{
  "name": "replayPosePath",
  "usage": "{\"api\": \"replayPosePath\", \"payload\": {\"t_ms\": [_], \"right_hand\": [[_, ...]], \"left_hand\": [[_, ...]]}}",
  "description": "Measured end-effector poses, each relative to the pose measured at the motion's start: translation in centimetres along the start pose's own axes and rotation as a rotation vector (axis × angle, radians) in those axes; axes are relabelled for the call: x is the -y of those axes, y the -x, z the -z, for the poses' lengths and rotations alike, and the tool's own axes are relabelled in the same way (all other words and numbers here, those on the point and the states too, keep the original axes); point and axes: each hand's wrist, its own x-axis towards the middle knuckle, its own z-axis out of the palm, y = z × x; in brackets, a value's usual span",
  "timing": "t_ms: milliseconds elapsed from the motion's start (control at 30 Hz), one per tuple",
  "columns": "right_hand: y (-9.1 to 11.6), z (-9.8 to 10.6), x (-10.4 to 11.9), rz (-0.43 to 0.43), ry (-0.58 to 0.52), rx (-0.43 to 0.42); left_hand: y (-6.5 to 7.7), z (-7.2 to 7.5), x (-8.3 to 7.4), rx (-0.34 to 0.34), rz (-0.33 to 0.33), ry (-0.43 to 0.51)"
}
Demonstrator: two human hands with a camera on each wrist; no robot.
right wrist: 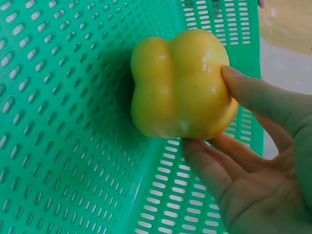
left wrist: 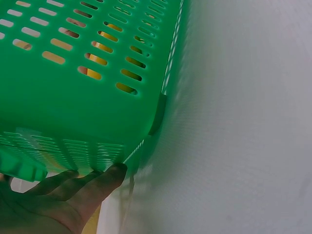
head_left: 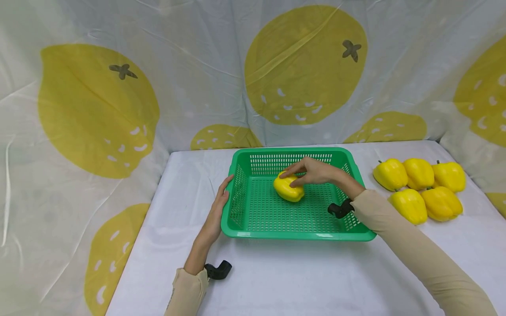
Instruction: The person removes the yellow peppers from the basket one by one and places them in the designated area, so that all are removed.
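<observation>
A yellow bell pepper is in the green plastic basket, toward its middle. My right hand reaches over the basket and holds that pepper between thumb and fingers. The right wrist view shows the lobed end of the pepper, with the thumb on one side and the fingers on the other. My left hand rests along the basket's left outer side. Seen from the left wrist, its fingers lie fairly straight against the perforated wall.
Several more yellow bell peppers sit in two rows on the white cloth to the right of the basket. A light cloth with large printed lemons hangs behind and at the sides. A black wrist mount is on each wrist.
</observation>
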Motion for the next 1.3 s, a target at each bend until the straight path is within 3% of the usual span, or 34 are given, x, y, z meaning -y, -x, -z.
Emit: {"api": "replayPosePath", "payload": {"t_ms": [300,867,1300], "right_hand": [[0.3,0.2,0.0,-0.017,0.050,0.035],[-0.6,-0.8,0.1,-0.050,0.151,-0.090],[-0.5,-0.8,0.0,-0.045,0.155,-0.084]], "left_hand": [[0.1,0.0,-0.1,0.002,0.006,0.001],[0.1,0.0,-0.2,0.001,0.014,-0.004],[0.2,0.0,-0.1,-0.001,0.016,-0.002]]}}
